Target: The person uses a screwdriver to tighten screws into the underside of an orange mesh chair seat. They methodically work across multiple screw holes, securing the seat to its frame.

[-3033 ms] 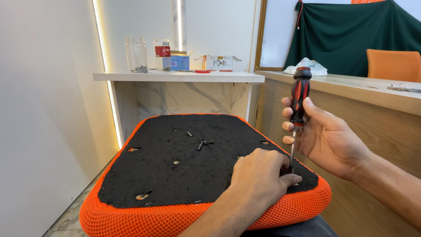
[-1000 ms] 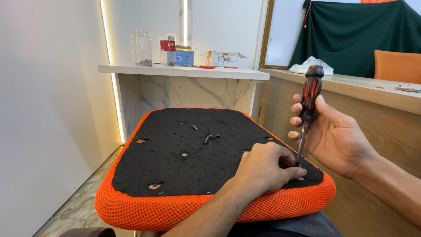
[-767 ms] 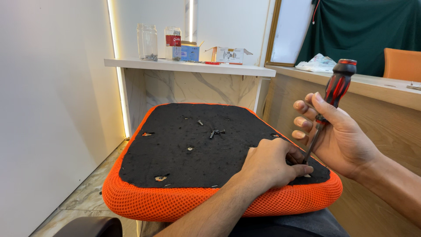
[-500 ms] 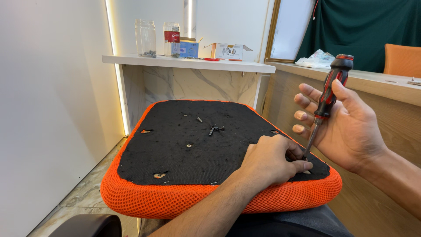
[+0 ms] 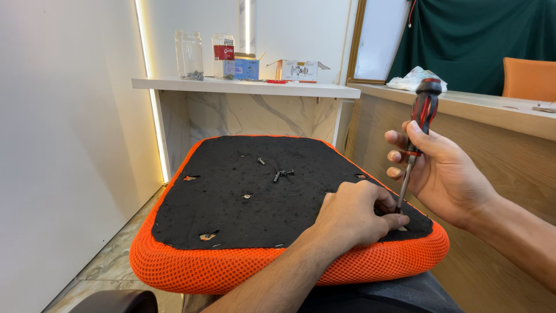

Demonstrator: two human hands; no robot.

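Screwdriver set on a screw near the right front corner of the seat cushion

The right hand [image 5: 446, 174] grasped the red-black screwdriver [image 5: 418, 130] upright; the left hand [image 5: 356, 211] was curled, fingertips steadying its tip on the orange seat cushion [image 5: 231, 269]. Loose screws [image 5: 281, 173] lay in the middle and some holes looked open, so the work seemed partly done. At the shelf's [image 5: 174, 84] back edge stood two glass jars [image 5: 189, 55], one red-labelled, a blue box [image 5: 246, 68] and an open white carton [image 5: 300, 71].
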